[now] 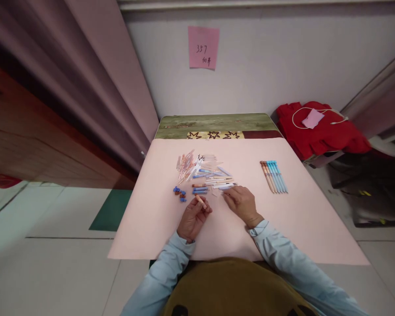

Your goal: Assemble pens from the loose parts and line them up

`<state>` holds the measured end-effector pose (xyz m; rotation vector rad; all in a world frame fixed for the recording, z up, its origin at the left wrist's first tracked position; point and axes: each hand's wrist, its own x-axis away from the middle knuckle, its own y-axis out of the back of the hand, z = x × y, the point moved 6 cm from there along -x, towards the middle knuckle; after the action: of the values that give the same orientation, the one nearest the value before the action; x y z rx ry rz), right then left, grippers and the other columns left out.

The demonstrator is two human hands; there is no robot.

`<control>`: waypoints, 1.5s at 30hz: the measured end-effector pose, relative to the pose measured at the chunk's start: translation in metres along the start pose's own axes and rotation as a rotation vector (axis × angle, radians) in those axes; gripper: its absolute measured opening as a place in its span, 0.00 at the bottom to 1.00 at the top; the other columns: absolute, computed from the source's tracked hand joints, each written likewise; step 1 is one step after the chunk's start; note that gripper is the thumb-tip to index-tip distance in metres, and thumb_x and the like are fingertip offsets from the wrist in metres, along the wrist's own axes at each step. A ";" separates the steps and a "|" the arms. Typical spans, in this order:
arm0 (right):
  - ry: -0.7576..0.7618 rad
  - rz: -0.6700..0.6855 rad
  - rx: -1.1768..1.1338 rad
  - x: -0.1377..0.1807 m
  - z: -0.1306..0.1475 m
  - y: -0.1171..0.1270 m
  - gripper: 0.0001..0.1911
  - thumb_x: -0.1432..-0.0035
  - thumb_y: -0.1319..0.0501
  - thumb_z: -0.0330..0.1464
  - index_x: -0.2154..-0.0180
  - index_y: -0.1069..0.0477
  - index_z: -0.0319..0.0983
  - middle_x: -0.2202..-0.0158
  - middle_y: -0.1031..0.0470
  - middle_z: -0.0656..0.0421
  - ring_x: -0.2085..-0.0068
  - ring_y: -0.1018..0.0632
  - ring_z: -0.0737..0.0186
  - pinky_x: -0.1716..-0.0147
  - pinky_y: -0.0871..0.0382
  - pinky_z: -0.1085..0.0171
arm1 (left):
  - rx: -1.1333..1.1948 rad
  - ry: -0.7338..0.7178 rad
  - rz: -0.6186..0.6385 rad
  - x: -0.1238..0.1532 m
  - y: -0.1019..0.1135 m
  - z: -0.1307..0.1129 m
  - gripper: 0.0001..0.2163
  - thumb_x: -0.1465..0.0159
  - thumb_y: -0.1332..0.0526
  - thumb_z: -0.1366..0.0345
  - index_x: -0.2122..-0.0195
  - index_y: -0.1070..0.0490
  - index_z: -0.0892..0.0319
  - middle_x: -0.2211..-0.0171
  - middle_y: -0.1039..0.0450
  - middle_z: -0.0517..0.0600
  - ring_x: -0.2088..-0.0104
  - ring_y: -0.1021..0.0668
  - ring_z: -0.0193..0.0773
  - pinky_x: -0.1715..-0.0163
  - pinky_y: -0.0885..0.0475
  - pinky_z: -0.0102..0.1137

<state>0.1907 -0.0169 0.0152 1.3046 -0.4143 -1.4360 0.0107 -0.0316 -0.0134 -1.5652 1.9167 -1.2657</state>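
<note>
My left hand is closed around a short orange-and-brown pen barrel, held tilted above the table's near middle. Just right of it, my right hand reaches down with thumb and fingers drawn together at the edge of the loose pen parts. Whatever lies between those fingertips is too small to tell. Beyond the hands are slim white refills, blue barrels and a heap of pinkish patterned tubes. A little cluster of blue and brown caps lies left of my left hand.
Several assembled pens, brown-topped and blue-topped, lie in a row at the right of the pink-covered table. A red cloth with a white cable stands beyond the right edge. A pink note hangs on the wall.
</note>
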 end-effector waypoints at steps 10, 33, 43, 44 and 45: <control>0.041 0.049 0.109 -0.001 0.004 -0.005 0.13 0.31 0.44 0.36 0.59 0.22 0.41 0.66 0.23 0.56 0.63 0.27 0.59 0.62 0.42 0.61 | -0.010 0.028 -0.065 -0.001 0.008 0.003 0.12 0.44 0.28 0.68 0.60 0.24 0.63 0.64 0.21 0.52 0.65 0.21 0.33 0.58 0.25 0.31; -0.114 -0.031 -0.223 0.003 0.014 0.014 0.10 0.34 0.42 0.36 0.62 0.24 0.41 0.65 0.20 0.58 0.67 0.23 0.63 0.65 0.33 0.65 | 0.028 -0.004 -0.019 -0.002 0.001 0.000 0.10 0.44 0.28 0.69 0.65 0.28 0.62 0.69 0.27 0.48 0.70 0.26 0.29 0.65 0.28 0.26; -0.272 0.054 -0.580 -0.004 0.068 0.029 0.07 0.39 0.40 0.36 0.63 0.24 0.42 0.70 0.21 0.59 0.70 0.23 0.63 0.69 0.28 0.65 | 0.058 0.002 -0.029 -0.002 0.005 0.000 0.09 0.43 0.29 0.70 0.65 0.28 0.63 0.66 0.25 0.49 0.67 0.23 0.30 0.61 0.26 0.27; -0.272 0.053 -0.577 -0.004 0.068 0.028 0.07 0.39 0.40 0.36 0.64 0.24 0.42 0.70 0.21 0.59 0.71 0.23 0.63 0.69 0.28 0.65 | 0.054 0.006 -0.023 -0.001 0.004 0.000 0.09 0.43 0.29 0.70 0.65 0.27 0.63 0.66 0.24 0.49 0.67 0.23 0.30 0.61 0.26 0.27; -0.272 0.053 -0.574 -0.003 0.068 0.028 0.07 0.39 0.39 0.36 0.64 0.24 0.42 0.70 0.21 0.59 0.71 0.23 0.63 0.69 0.28 0.65 | 0.051 0.007 -0.016 -0.001 0.004 0.000 0.09 0.43 0.29 0.70 0.65 0.27 0.63 0.66 0.24 0.49 0.67 0.23 0.31 0.61 0.27 0.27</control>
<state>0.1447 -0.0502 0.0621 0.6378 -0.1858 -1.5431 0.0091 -0.0307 -0.0167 -1.5560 1.8651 -1.3179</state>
